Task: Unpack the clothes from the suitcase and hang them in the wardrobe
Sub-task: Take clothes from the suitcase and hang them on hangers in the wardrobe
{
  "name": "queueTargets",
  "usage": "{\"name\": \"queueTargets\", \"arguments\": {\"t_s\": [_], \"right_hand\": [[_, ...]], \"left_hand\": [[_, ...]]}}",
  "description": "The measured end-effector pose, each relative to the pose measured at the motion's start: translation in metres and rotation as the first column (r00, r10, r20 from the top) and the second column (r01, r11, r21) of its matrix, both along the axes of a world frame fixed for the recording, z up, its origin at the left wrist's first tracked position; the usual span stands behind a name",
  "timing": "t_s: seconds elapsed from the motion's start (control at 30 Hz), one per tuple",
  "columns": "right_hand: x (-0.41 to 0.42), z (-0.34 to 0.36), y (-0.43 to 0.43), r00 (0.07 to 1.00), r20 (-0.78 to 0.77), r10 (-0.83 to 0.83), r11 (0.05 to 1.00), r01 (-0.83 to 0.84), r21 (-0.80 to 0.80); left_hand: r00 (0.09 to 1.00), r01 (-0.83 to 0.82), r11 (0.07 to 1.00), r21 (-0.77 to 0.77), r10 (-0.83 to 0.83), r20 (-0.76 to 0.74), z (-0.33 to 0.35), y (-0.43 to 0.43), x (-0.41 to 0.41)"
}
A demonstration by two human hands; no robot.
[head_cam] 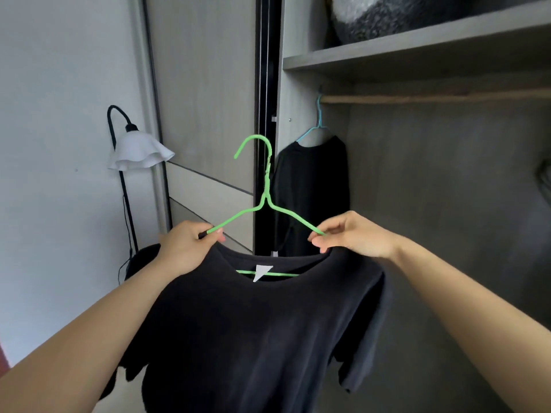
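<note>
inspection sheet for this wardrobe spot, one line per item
surface: wooden rail under a shelf, inside the open wardrobe
job's things: black t-shirt on green hanger, held before the wardrobe, not yet on the rail; black garment on blue hanger hangs at the rail's left end
clutter: grey bundle on the shelf
grippers: left hand pinches the green hanger's left arm, right hand its right arm
cables: black cord runs down the floor lamp pole
surroundings: white wall; sliding door

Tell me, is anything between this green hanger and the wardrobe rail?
Nothing visible. The green hanger with its shirt is below and left of the rail, open space between. A blue hanger with a dark top hangs at the rail's left end; the rest in view is bare.
</note>
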State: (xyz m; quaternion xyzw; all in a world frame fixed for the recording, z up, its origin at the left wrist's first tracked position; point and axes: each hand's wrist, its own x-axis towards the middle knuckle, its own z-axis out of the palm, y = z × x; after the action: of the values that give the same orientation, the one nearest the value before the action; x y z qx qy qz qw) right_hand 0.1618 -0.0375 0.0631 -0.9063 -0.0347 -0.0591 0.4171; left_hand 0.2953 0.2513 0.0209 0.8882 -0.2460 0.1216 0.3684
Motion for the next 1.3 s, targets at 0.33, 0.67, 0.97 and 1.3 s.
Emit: {"name": "queueTargets", "arguments": {"t_s": [0.33,0.67,0.97,1.3], "right_hand": [[-0.016,0.056,-0.011,0.997,-0.044,-0.067,0.997,0.066,-0.032],[0.048,0.089,-0.1,0.874,0.126,-0.469,0.823,0.382,0.421],[0.132,0.098,-0.141,0.712,0.4,-0.576,0.761,0.291,0.579],[0.24,0.114,-0.185,0.555,0.525,-0.645,0.764,0.489,0.421]], "left_hand": [[0.96,0.166,0.971,0.171,-0.12,-0.252,-0.014,-0.111,0.022],[0.866,0.455,0.889,-0.051,-0.455,-0.208,0.038,-0.238,0.032],[0.836,0.395,0.814,-0.425,-0.51,-0.2,0.101,-0.288,0.064],[0.88,0.381,0.814,-0.438,-0.464,-0.096,0.114,-0.325,0.109]]}}
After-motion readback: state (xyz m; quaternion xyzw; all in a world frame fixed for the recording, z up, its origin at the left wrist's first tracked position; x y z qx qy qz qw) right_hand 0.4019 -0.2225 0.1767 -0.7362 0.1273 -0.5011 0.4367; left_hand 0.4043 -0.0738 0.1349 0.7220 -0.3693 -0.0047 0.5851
